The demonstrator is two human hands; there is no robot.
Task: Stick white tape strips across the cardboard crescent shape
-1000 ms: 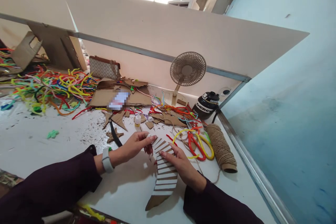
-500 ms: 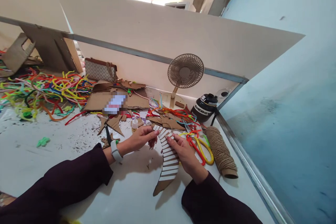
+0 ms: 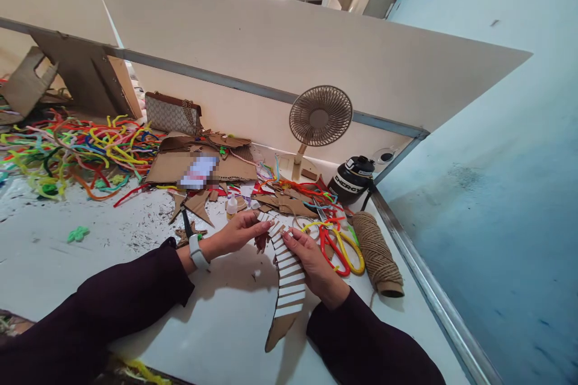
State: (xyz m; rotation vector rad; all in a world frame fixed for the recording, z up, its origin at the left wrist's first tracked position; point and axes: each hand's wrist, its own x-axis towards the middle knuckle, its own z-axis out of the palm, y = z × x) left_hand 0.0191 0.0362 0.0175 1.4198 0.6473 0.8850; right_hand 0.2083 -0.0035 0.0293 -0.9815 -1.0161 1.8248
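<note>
A curved cardboard piece (image 3: 289,280) with white stripes across it is held above the white table, its bare brown tip pointing down toward me. My left hand (image 3: 241,232) pinches its upper end between thumb and fingers. On the right edge near the top, my right hand (image 3: 311,258) grips the same piece, thumb on the striped face. Just beyond my left hand stands a small white glue bottle (image 3: 232,207). Scissors with red and yellow handles (image 3: 336,249) lie right of my right hand.
A twine roll (image 3: 377,252) and a black bottle (image 3: 351,180) are at the right. A fan (image 3: 320,116), cardboard scraps (image 3: 289,203), a phone (image 3: 198,171) and a handbag (image 3: 172,113) sit toward the back. Colourful pipe cleaners (image 3: 90,153) are heaped left.
The striped piece has turned slightly, its lower tip now a little lower in view. Both hands still hold it, and my right hand has shifted slightly left. The view has tilted slightly.
</note>
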